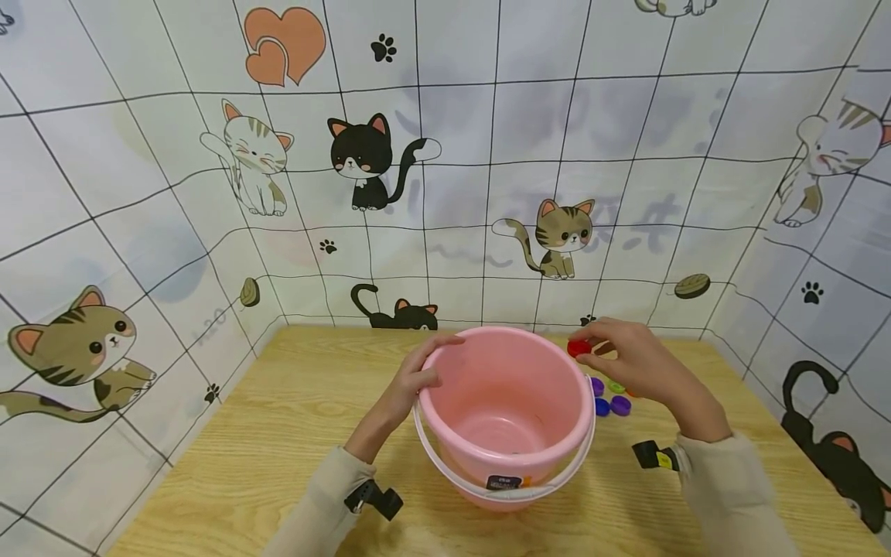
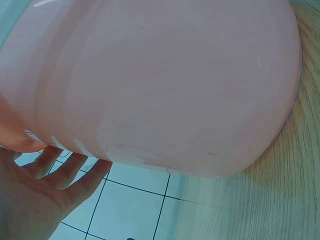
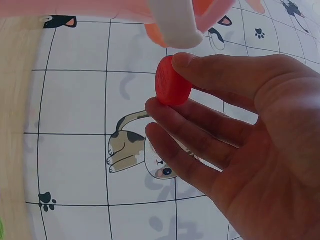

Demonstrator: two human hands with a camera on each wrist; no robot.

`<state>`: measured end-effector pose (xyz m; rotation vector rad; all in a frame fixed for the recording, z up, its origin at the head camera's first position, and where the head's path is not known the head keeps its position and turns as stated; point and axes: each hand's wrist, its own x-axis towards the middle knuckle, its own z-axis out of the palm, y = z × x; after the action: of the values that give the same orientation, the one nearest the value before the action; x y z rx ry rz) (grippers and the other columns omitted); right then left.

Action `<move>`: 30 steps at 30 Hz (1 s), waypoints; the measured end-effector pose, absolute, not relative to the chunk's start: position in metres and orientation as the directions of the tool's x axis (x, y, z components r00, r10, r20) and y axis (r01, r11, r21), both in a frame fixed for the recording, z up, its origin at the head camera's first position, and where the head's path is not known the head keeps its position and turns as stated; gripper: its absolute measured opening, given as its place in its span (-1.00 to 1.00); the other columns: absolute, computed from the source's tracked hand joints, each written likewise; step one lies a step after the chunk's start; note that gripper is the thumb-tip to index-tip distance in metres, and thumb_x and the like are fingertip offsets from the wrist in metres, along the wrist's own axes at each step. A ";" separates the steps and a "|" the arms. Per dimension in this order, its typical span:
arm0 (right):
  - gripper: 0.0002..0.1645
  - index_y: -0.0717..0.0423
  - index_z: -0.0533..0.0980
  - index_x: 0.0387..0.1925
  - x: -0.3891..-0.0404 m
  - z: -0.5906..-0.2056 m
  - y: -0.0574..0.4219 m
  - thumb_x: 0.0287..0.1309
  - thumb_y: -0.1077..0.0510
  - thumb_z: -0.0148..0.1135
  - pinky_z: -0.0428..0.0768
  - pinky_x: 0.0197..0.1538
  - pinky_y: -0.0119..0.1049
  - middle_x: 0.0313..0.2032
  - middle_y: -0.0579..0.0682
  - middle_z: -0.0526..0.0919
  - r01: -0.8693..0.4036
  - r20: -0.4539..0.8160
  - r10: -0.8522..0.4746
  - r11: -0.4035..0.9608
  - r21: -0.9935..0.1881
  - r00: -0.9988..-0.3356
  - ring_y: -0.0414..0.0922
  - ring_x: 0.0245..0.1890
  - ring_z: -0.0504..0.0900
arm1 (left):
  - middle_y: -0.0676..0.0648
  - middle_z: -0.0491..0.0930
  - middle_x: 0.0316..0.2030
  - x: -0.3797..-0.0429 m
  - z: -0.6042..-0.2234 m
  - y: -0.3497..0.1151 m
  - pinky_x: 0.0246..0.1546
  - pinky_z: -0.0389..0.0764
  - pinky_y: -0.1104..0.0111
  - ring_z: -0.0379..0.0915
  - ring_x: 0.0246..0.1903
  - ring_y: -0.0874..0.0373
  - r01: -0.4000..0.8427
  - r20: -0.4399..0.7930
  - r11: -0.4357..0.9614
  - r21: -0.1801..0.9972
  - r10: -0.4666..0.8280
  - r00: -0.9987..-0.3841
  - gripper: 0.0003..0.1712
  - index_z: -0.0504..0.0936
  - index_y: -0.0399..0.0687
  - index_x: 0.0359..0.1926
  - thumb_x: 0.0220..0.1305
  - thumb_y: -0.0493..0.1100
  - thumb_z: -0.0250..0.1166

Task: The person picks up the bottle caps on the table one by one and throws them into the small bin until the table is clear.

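Observation:
A pink plastic bucket [image 1: 511, 418] with a white handle stands upright on the table. My left hand [image 1: 415, 377] grips its rim at the left, the thumb over the inside; in the left wrist view, fingers [image 2: 75, 182] lie along the outer wall. Just beyond the bucket's right rim, my right hand [image 1: 636, 360] pinches a red bottle cap [image 1: 579, 348] above the table. The right wrist view shows this cap [image 3: 172, 82] between thumb and fingertips, its side ribbed or marked. Part of the bucket's floor is hidden by its front wall.
To the right of the bucket, several bottle caps lie on the wooden table [image 1: 313, 402]: purple [image 1: 620, 405], blue [image 1: 602, 407] and green [image 1: 616, 386], with an orange one partly hidden by the right hand. A cat-patterned sheet [image 1: 459, 193] hangs behind and at both sides.

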<state>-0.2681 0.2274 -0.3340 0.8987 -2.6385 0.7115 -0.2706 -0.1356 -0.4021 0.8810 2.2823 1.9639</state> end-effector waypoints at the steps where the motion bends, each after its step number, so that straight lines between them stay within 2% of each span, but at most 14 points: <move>1: -0.72 0.10 0.69 -0.02 -0.268 -0.333 0.226 0.24 0.18 0.41 0.76 -0.08 -0.06 -0.12 -0.01 0.76 -0.634 0.397 -0.502 0.684 -0.362 -0.768 -0.01 -0.14 0.76 | -0.07 0.33 0.46 -0.271 -0.402 -0.136 -0.17 0.75 0.12 0.57 0.06 -0.19 0.408 0.350 0.059 0.911 0.411 -0.842 -0.19 0.47 0.07 0.41 0.02 -0.23 0.06; 12: -0.72 0.08 0.70 -0.03 -0.271 -0.323 0.218 0.21 0.22 0.43 0.76 -0.08 -0.08 -0.11 -0.01 0.78 -0.664 0.420 -0.525 0.668 -0.335 -0.740 -0.04 -0.15 0.76 | -0.05 0.34 0.47 -0.271 -0.402 -0.135 -0.16 0.74 -0.01 0.57 0.06 -0.21 0.408 0.352 0.054 0.911 0.413 -0.840 -0.18 0.47 0.08 0.41 0.01 -0.25 0.04; 30: -0.67 0.13 0.69 0.02 -0.270 -0.308 0.203 0.20 0.24 0.43 0.76 -0.07 -0.07 -0.05 0.04 0.76 -0.668 0.406 -0.542 0.679 -0.306 -0.736 -0.04 -0.14 0.76 | -0.06 0.34 0.48 -0.272 -0.404 -0.135 -0.13 0.74 0.09 0.55 0.09 -0.20 0.410 0.356 0.044 0.911 0.416 -0.837 -0.18 0.47 0.06 0.41 0.01 -0.27 0.04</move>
<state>-0.2698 0.2033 -0.3081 0.9639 -2.6113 0.6396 -0.2717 -0.1352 -0.4042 0.8965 2.2667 1.9742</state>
